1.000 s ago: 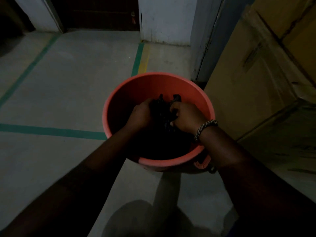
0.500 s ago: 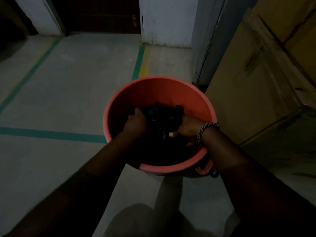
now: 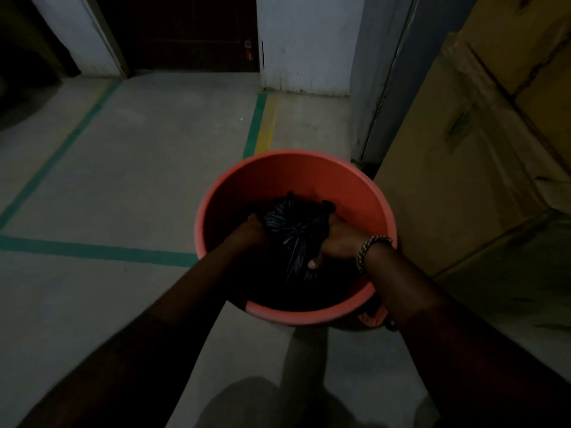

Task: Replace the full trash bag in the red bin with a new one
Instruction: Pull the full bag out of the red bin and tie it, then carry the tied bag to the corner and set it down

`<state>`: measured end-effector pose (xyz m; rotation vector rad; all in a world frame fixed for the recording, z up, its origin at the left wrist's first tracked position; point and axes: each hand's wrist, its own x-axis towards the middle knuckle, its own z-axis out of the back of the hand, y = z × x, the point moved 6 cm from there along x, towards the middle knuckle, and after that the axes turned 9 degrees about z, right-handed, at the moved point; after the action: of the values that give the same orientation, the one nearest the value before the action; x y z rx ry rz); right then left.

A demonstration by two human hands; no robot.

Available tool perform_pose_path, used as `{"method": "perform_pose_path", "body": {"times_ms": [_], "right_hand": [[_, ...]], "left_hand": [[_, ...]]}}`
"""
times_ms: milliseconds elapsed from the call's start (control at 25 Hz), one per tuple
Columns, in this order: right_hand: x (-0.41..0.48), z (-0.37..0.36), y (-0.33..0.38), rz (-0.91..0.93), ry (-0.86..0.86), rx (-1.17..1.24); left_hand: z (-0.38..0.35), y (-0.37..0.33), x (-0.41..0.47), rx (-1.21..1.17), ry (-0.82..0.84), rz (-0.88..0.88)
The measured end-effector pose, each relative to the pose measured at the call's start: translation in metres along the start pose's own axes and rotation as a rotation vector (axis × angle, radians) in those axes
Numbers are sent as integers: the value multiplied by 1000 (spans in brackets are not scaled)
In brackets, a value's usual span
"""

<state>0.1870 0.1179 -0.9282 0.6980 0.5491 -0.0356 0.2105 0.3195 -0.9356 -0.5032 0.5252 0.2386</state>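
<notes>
A round red bin [image 3: 296, 168] stands on the grey floor in dim light. Inside it lies a black trash bag [image 3: 293, 227], its top bunched together. My left hand [image 3: 251, 231] grips the gathered plastic on the bag's left side, down inside the bin. My right hand [image 3: 336, 242], with a braided bracelet at the wrist, grips the right side of the bunched top, thumb pointing down along the bag. The lower part of the bag is lost in shadow.
Large cardboard boxes [image 3: 463, 168] stand close on the bin's right. A grey door frame [image 3: 380, 88] and a white wall [image 3: 306, 44] rise behind. Green floor lines [image 3: 92, 251] cross the concrete on the left. A dark doorway [image 3: 185, 32] lies at the back.
Both hands have sunk deeper into the bin and spread apart a little, closing round the bag's bunched top. The view has tilted slightly, with the bin lower in frame.
</notes>
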Motion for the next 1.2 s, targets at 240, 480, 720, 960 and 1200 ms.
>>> {"method": "perform_pose_path", "body": {"times_ms": [240, 480, 720, 960, 1200], "right_hand": [[-2, 17, 16, 72, -85, -13], [-68, 79, 83, 127, -157, 61], [-163, 192, 184, 162, -234, 103], [-298, 315, 303, 227, -316, 211], [-444, 438, 404, 259, -423, 273]], "left_hand": [[33, -17, -37, -66, -59, -191], [116, -49, -104, -141, -145, -244], [231, -101, -184, -179, -256, -194], [383, -180, -319, -193, -358, -305], [525, -273, -468, -174, -480, -533]]}}
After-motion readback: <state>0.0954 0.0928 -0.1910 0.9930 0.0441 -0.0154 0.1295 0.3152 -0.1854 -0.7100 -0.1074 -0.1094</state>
